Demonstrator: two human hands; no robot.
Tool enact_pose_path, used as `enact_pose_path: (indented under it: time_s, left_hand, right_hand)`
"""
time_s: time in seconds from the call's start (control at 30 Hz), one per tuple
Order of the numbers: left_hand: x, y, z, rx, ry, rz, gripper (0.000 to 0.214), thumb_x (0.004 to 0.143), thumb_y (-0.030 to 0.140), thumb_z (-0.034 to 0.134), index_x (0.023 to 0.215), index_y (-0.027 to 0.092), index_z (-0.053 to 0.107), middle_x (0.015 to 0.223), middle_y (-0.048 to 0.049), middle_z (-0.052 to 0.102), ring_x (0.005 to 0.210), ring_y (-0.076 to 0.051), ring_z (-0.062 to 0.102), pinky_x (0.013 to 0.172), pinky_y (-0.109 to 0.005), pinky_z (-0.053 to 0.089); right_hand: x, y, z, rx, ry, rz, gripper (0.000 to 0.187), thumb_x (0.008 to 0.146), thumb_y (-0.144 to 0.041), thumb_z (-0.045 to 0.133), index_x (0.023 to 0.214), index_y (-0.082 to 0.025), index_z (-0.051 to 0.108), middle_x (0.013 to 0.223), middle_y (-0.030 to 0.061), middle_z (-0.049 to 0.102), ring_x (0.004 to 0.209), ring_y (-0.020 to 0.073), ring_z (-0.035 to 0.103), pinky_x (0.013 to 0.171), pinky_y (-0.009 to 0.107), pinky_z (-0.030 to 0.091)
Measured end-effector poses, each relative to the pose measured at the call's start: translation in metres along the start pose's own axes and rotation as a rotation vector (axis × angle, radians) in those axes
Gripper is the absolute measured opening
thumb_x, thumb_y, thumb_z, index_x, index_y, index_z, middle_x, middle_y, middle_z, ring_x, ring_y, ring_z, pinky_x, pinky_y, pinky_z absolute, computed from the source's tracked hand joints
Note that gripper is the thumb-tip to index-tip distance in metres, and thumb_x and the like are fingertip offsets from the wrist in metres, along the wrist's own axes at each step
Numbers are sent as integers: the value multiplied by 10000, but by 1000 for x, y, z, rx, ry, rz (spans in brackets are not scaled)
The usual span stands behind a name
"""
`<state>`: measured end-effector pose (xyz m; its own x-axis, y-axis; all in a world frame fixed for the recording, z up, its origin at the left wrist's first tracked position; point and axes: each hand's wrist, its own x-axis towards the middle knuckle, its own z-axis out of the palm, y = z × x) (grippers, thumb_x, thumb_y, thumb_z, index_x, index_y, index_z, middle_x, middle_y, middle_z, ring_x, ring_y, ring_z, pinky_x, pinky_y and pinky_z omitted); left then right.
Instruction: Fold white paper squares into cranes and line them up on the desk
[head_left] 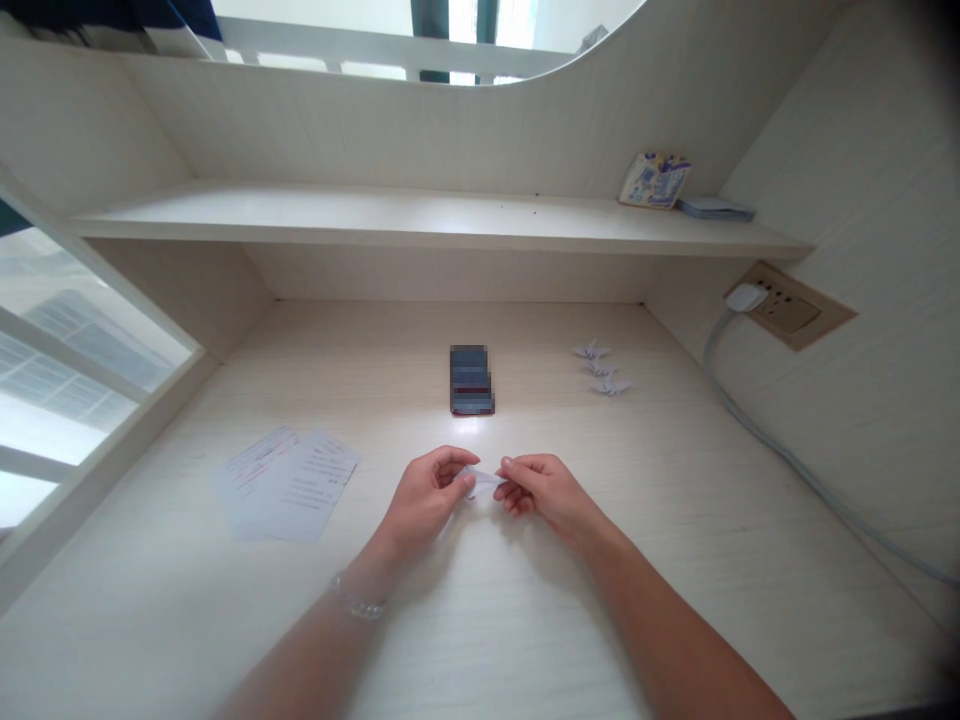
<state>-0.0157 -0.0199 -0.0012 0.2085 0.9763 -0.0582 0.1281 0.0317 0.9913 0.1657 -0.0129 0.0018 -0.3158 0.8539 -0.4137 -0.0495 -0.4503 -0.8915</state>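
Between my two hands is a small piece of folded white paper [486, 482], held just over the desk. My left hand [430, 492] pinches its left end between thumb and fingers. On the other side, my right hand [541, 488] grips the pointed right tip with thumb and forefinger. Several folds show, but the finer creases are hidden by the fingers. Beyond the hands lies a phone [471, 380], its screen blurred out. Three folded paper cranes [600, 370] stand in a row at the back right of the desk.
Loose printed sheets [289, 487] overlap on the desk at left. A shelf [375, 215] crosses the back, bearing a colourful packet [654, 180] and a thin stack [715, 208]. At right, a grey cable [780, 448] runs from a wall socket [795, 308].
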Motion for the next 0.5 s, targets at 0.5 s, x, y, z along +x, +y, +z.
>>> enact_pose_path:
  time_s: [0.5]
  left_hand:
    - [-3, 1, 2, -5, -42, -10, 242, 763, 223, 593, 994, 153, 576, 728, -37, 638, 674, -139, 583, 614, -241, 449]
  right_hand:
    - [2, 8, 6, -292, 1, -200, 239, 761, -363, 586, 694, -135, 613, 606, 19, 602, 484, 106, 533, 468, 218, 434]
